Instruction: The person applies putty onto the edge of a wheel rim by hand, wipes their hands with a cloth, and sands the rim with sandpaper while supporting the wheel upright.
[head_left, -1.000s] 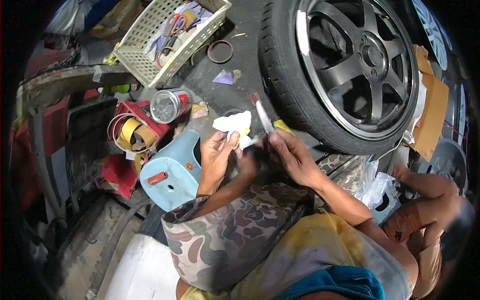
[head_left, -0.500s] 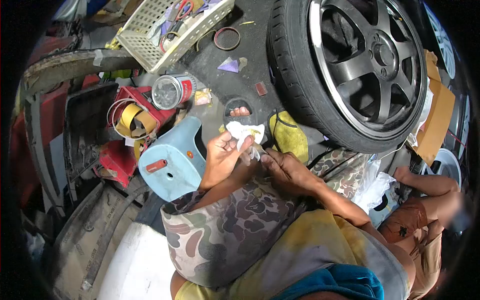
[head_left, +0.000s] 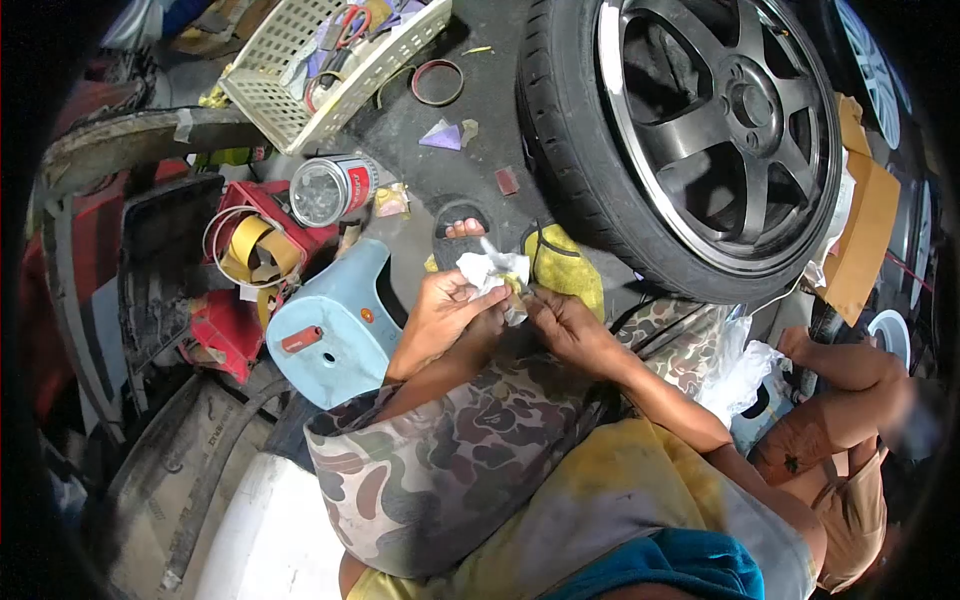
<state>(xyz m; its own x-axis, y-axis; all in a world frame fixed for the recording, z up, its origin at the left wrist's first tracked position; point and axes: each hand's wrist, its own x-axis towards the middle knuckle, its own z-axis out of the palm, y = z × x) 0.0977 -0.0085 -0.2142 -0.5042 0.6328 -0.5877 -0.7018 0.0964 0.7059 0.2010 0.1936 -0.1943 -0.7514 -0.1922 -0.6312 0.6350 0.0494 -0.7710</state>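
Note:
Between my two hands is a crumpled white wad (head_left: 480, 268), paper or cloth, with a yellowish smear on its right side. My left hand (head_left: 440, 315) pinches the wad from the left, its fingers closed. On the right, my right hand (head_left: 570, 325) is closed with thumb and fingertips against the wad's lower right edge. Whatever sits in those fingertips is too small to make out. Both hands are above my camouflage-clad lap (head_left: 440, 450), close to a yellow-green cloth or glove (head_left: 565, 272) on the floor.
A tyre on a dark alloy wheel (head_left: 680, 140) stands ahead right. To the left are a light-blue stool (head_left: 330, 340), a metal can (head_left: 325, 190), a red container with tape rolls (head_left: 265, 245) and a cream basket (head_left: 330, 120). Another person's leg (head_left: 845, 365) is at right.
The view has shifted slightly, so surroundings sit a little further left. The wad has turned a little, a white tip now pointing up; both hands stay close together at it.

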